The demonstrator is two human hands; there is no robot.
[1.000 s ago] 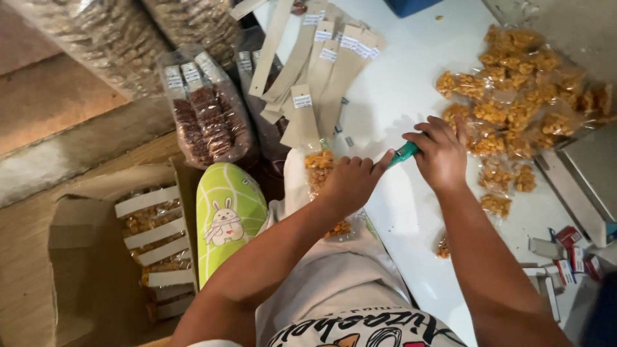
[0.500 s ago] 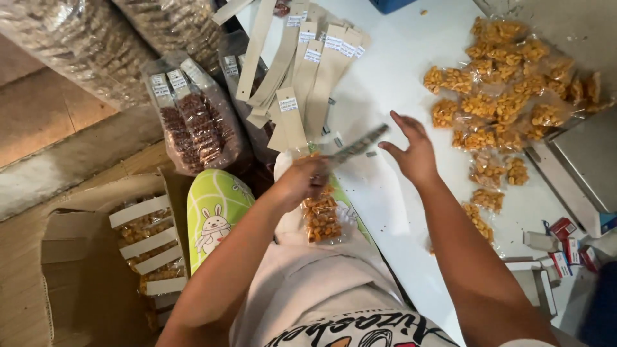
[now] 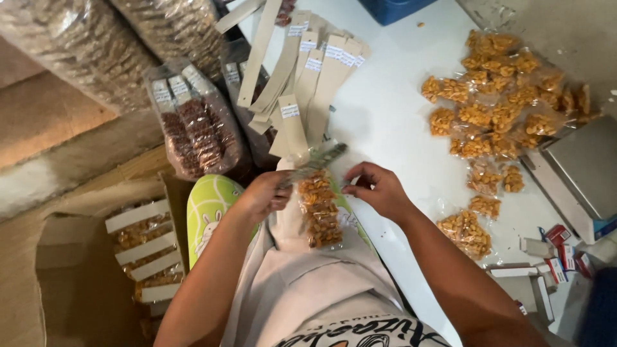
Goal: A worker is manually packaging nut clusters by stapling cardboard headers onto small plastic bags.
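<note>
A clear snack bag (image 3: pixel 319 209) is held over the lap, just short of the white worktop (image 3: pixel 392 109) edge. Its upper left corner is pinched in the left hand (image 3: pixel 265 196), grip pressed together on it. Just right of the bag, the right hand (image 3: pixel 378 187) is seen with fingers curled together near the bag's top; whether anything is pinched cannot be told. Beyond the bag, card strips (image 3: pixel 308 77) are fanned out. Bare worktop is left open between them and the filled bags (image 3: pixel 498 96) far right.

Both forearms reach up from lower frame; left hand (image 3: pixel 263 196) pinched closed at centre, right hand (image 3: pixel 379 189) fingers curled.
</note>
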